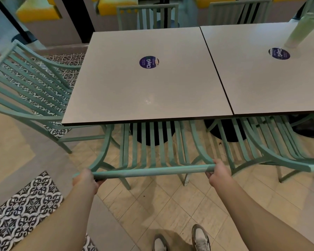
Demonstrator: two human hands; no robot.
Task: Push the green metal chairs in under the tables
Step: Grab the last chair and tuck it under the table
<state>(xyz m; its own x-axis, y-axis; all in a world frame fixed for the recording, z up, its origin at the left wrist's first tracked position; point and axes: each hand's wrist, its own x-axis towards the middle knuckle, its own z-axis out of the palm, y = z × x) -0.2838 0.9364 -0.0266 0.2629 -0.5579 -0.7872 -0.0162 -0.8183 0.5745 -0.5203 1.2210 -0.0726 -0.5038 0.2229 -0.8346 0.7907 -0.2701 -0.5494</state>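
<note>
Fingers of both hands are curling round the top rail of the near green chair (152,156) — the left hand (85,180) is gripping the rail's left end, the right hand (218,173) its right end, knuckles up and fingertips mostly hidden beneath the bar. That chair is standing at the near edge of the left table (134,91), its slatted back leaning toward the person and its seat lying out of sight under the tabletop. Just to the right, a second green chair (272,147) is sitting partly under the right table (261,78), which is butting against the first. A third chair (31,91) is standing at the left table's side, angled, seat half under. Two more are showing beyond the far edges. Each tabletop is carrying a round dark sticker (149,62) — a pale bottle (302,30) is standing on the right one. Two shoes (200,239) are resting on beige floor tiles.
</note>
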